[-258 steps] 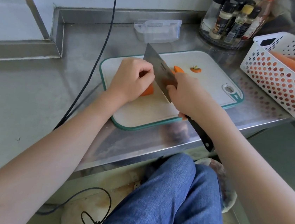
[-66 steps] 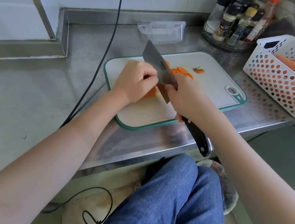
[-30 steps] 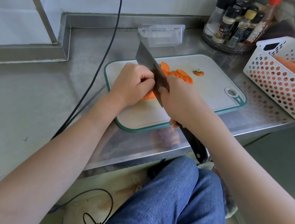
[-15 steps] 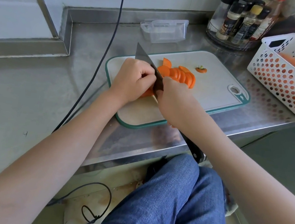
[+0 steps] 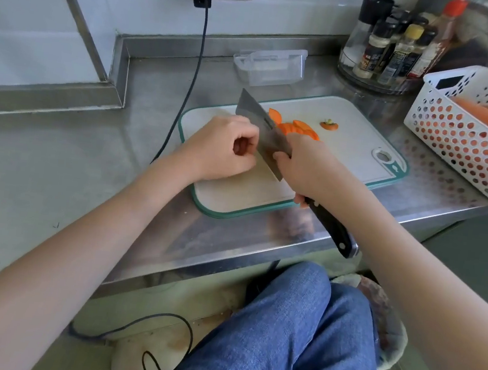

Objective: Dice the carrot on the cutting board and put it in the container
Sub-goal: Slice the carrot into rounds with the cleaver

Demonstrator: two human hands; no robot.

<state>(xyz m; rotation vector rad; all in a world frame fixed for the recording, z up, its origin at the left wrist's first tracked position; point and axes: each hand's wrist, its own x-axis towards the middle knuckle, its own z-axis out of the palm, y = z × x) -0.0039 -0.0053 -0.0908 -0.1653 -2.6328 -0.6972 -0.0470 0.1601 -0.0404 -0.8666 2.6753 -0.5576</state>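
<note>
the left hand [image 5: 222, 149] sits on the left half of the cutting board [image 5: 355, 127], fingers curled into a loose fist right against the flat of the knife [image 5: 262, 129]; no carrot shows under it, so whether it pins a last stub i cannot tell. to do this slicing well, i'd keep those knuckles tucked as a guide for the blade and the fingertips back, since what is left to cut looks very short. the right hand [image 5: 308, 168] is wrapped firmly round the knife near where blade meets the black handle, the blade angled down onto the board. just past the blade, toward the middle of the board, lie the carrot slices [image 5: 302, 129] in an overlapping row, with the cut top [image 5: 329, 124] further right. these are rounds, not dice yet, so stacking and cross-cutting seem to come next. the clear container [image 5: 269, 67] waits on the counter [image 5: 58, 148] behind the board, nothing orange showing in it. compared with half a second ago, the orange piece seen by the left fingers is no longer visible and the blade has lifted off it.
</note>
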